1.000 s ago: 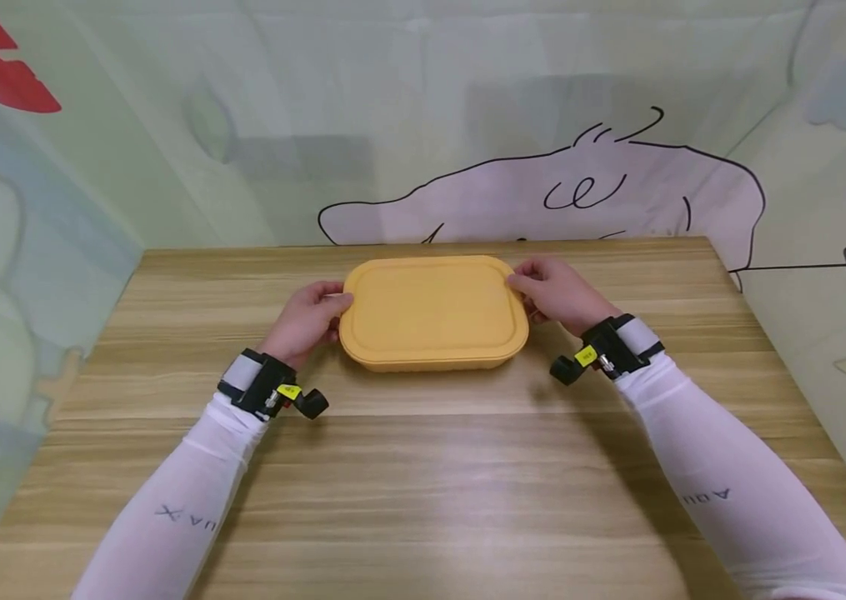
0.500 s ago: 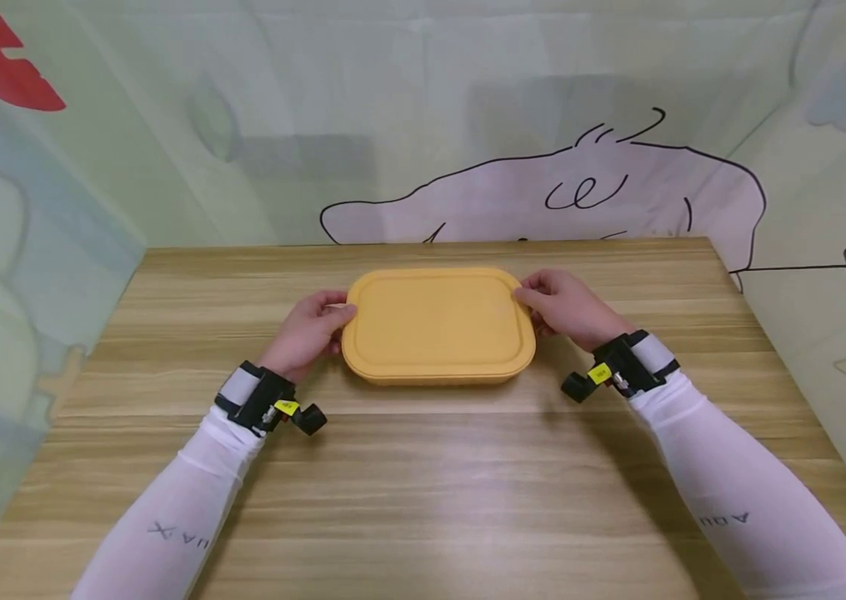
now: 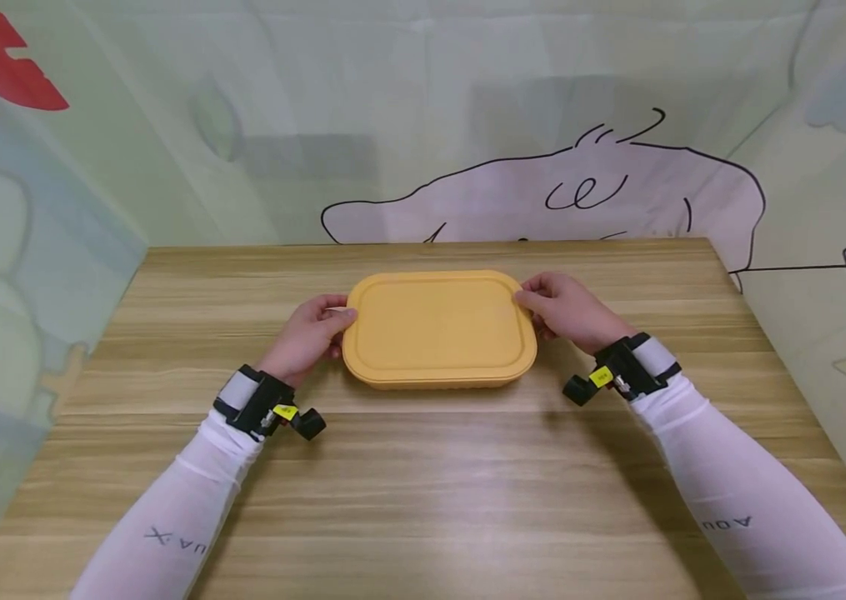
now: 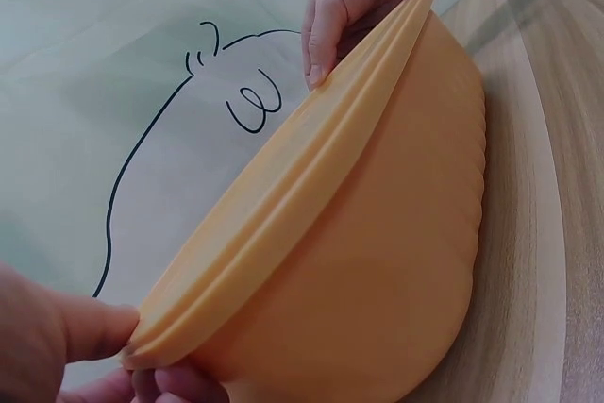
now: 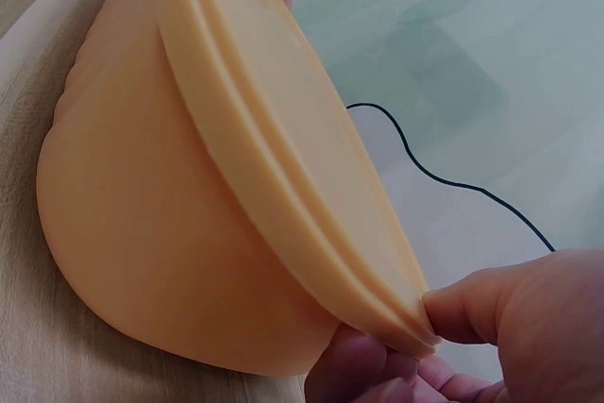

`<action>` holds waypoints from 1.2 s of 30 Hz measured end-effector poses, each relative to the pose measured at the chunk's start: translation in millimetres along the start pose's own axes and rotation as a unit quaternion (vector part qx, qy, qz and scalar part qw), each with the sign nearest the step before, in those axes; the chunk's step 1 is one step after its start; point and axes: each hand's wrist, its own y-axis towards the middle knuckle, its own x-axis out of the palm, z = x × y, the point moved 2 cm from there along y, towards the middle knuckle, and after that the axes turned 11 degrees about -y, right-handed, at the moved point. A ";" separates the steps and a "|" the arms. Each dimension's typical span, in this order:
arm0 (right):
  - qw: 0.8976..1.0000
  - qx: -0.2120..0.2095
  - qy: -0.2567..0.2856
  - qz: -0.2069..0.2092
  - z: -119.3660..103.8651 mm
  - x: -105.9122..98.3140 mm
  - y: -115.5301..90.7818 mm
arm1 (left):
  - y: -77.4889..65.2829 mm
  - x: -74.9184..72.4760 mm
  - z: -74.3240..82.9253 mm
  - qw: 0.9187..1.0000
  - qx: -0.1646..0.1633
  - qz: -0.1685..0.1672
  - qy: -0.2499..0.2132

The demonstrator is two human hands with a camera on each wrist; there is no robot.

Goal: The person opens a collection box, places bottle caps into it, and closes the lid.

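A yellow lidded container [image 3: 438,332] with rounded corners sits near the middle of the wooden table, its lid on. At its left end my left hand [image 3: 307,335] pinches the lid's rim, thumb on top and fingers below. My right hand [image 3: 571,310] grips the right end of the rim in the same way. Up close in the left wrist view, the lid [image 4: 274,195] lies over the smooth orange-yellow side of the container [image 4: 368,261]. The right wrist view shows the right thumb [image 5: 472,307] on the rim's edge. What is inside the container is hidden.
The wooden table [image 3: 423,492] reaches back to a printed cloth backdrop [image 3: 423,108] with cartoon drawings. More of this cloth stands along the left and right sides. A strapped-on camera [image 3: 265,402] sits on my left wrist, another camera [image 3: 628,367] on the right.
The container has slid toward me and slightly to the right, both hands travelling with it. Most of that movement came in the first half second; since then it has shifted only a little.
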 end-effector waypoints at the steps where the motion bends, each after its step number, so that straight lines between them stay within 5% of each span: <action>1: 1.000 0.001 0.002 0.001 0.0 0.1 0.2 | -0.1 0.0 0.1 1.000 0.000 0.000 -0.001; 26: 0.999 0.011 -0.038 0.004 3.4 -10.9 -3.2 | -0.7 -7.8 5.1 1.000 0.004 0.020 0.018; 32: 0.998 0.001 -0.061 0.027 1.6 -23.5 -12.1 | -4.5 -16.7 13.0 0.998 0.039 0.043 0.037; 36: 0.994 -0.019 -0.091 0.052 -1.4 -33.2 -20.7 | -11.2 -25.3 20.2 0.991 0.079 0.062 0.088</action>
